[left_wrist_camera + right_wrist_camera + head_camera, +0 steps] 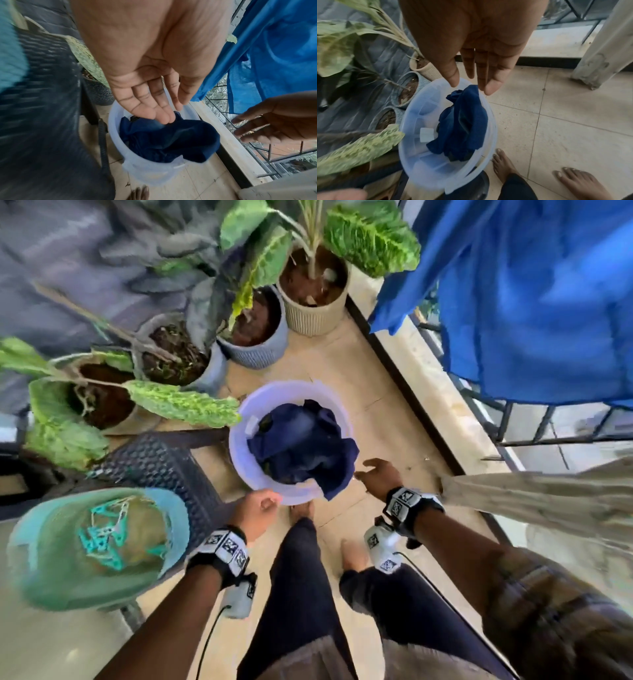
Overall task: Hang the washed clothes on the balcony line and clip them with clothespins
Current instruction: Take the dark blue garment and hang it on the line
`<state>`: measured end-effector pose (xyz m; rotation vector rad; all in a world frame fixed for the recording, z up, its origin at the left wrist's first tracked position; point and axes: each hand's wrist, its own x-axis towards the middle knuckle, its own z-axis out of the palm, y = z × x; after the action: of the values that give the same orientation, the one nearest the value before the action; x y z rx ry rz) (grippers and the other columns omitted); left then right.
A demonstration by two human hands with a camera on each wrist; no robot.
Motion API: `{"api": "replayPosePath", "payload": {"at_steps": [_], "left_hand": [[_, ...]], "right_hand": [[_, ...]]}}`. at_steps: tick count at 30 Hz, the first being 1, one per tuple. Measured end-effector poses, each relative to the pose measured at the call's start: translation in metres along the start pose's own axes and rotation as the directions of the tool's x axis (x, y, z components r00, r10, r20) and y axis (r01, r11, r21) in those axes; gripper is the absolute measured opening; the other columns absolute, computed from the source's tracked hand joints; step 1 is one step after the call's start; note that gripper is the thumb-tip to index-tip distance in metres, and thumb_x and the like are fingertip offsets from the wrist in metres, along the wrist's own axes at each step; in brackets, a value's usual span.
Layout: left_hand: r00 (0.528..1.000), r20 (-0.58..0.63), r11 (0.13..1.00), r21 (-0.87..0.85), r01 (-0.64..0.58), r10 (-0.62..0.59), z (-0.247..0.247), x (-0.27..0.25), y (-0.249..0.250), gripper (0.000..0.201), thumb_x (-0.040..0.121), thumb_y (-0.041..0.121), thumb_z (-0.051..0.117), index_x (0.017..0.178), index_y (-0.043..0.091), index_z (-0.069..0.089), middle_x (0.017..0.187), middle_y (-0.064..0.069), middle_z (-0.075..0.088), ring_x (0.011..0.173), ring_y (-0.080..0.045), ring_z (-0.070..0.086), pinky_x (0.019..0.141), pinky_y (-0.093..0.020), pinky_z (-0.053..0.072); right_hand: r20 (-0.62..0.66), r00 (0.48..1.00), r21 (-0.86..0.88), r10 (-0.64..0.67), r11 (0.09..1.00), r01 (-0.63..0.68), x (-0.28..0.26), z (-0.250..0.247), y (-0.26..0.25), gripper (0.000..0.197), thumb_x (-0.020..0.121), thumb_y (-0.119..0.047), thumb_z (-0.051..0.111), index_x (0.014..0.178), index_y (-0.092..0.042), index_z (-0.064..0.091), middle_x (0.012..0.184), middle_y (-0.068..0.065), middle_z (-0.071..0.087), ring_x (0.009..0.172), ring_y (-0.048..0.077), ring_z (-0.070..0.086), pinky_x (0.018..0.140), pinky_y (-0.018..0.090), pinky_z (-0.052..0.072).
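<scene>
A translucent white bucket (239, 419) stands on the tiled floor, and crumpled navy clothes (301, 440) lie inside with one edge draped over the near rim. My left hand (262, 506) hovers at the bucket's near rim. In the left wrist view its fingers (154, 105) are straight and hold nothing, their tips just above the navy clothes (171, 138). My right hand (375, 475) is spread open at the bucket's right side, empty, its fingers (481, 70) over the rim (493, 121). Teal clothespins (102, 532) lie in a green bowl (34, 542) at the left.
A blue garment (534, 302) hangs at the upper right over the railing (513, 422). A beige cloth (548, 501) hangs at the right. Several potted plants (311, 285) crowd the far left. The bowl sits on a dark woven stool (164, 460). My bare feet (503, 166) stand by the bucket.
</scene>
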<state>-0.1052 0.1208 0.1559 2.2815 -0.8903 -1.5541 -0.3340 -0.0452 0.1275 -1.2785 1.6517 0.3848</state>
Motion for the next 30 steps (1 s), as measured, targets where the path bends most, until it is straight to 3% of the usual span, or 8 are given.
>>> {"api": "replayPosePath", "payload": {"at_steps": [3,7,11,14,18,24,28,30], "left_hand": [[1.0,0.0,1.0,0.019,0.002,-0.002,-0.011,0.048,0.013,0.021,0.09,0.003,0.055,0.091,0.017,0.07,0.086,-0.005,0.071,0.07,-0.013,0.066,0.064,-0.02,0.05],[1.0,0.019,0.996,0.09,-0.027,0.025,-0.012,0.093,0.01,0.02,0.089,0.009,0.058,0.092,0.022,0.072,0.1,-0.002,0.075,0.097,-0.026,0.067,0.09,-0.035,0.053],[0.998,0.043,0.99,0.131,-0.052,0.046,-0.008,0.1,0.017,0.017,0.09,0.01,0.061,0.094,0.021,0.073,0.099,-0.002,0.074,0.099,-0.026,0.066,0.093,-0.035,0.052],[0.995,0.061,0.988,0.13,-0.087,0.08,-0.01,0.09,0.023,0.019,0.089,0.009,0.062,0.1,0.021,0.071,0.082,0.003,0.067,0.085,-0.024,0.065,0.088,-0.037,0.054],[0.977,0.083,0.963,0.171,-0.209,0.197,-0.019,0.07,0.034,0.051,0.082,0.006,0.071,0.13,0.019,0.059,0.105,-0.001,0.062,0.098,-0.019,0.059,0.095,-0.04,0.051],[0.933,0.068,0.903,0.234,-0.359,0.353,-0.049,0.025,0.057,0.104,0.062,0.018,0.085,0.152,0.027,0.033,0.154,-0.012,0.039,0.143,-0.03,0.036,0.111,-0.052,0.038],[0.894,0.135,0.855,0.26,-0.448,0.427,-0.07,-0.019,0.085,0.086,0.06,0.028,0.092,0.134,0.041,0.05,0.155,-0.006,0.041,0.148,-0.027,0.027,0.116,-0.05,0.033],[0.879,0.116,0.849,0.231,-0.476,0.462,-0.077,-0.047,0.1,0.066,0.064,0.027,0.09,0.113,0.055,0.056,0.145,-0.003,0.053,0.144,-0.022,0.035,0.112,-0.038,0.036]], "right_hand": [[-0.037,0.997,0.037,0.072,0.997,-0.071,0.036,0.021,-0.008,0.074,0.074,-0.054,0.065,0.137,-0.019,0.047,0.114,0.009,0.068,0.098,0.032,0.067,0.09,0.039,0.053],[-0.031,0.994,0.012,0.102,0.995,-0.102,0.064,0.038,-0.018,0.055,0.084,-0.041,0.065,0.129,-0.011,0.052,0.116,0.012,0.064,0.101,0.034,0.063,0.08,0.035,0.051],[-0.028,0.992,0.047,0.126,0.991,-0.124,0.07,0.049,-0.015,0.055,0.082,-0.031,0.069,0.133,-0.016,0.054,0.117,0.009,0.066,0.106,0.029,0.062,0.08,0.03,0.047],[-0.025,1.0,0.053,0.0,0.999,0.001,0.053,0.047,-0.02,0.041,0.08,-0.021,0.067,0.121,-0.022,0.065,0.097,0.001,0.07,0.091,0.023,0.063,0.077,0.026,0.048],[-0.005,0.959,-0.111,-0.285,0.953,0.282,0.003,0.03,-0.04,0.038,0.083,-0.018,0.06,0.119,-0.03,0.066,0.107,-0.002,0.073,0.103,0.022,0.064,0.083,0.021,0.044],[0.124,0.671,-0.202,-0.731,0.644,0.738,-0.104,-0.011,-0.082,0.033,0.087,-0.021,0.057,0.117,-0.022,0.072,0.106,0.004,0.074,0.096,0.03,0.066,0.08,0.032,0.049],[0.096,0.445,-0.237,-0.89,0.414,0.879,-0.168,-0.038,-0.095,0.029,0.081,-0.015,0.066,0.107,-0.025,0.076,0.094,-0.001,0.076,0.081,0.024,0.066,0.068,0.025,0.052],[0.097,0.41,-0.254,-0.907,0.375,0.891,-0.194,-0.054,-0.096,0.031,0.085,-0.016,0.062,0.11,-0.03,0.074,0.093,-0.002,0.076,0.08,0.023,0.067,0.065,0.03,0.055]]}}
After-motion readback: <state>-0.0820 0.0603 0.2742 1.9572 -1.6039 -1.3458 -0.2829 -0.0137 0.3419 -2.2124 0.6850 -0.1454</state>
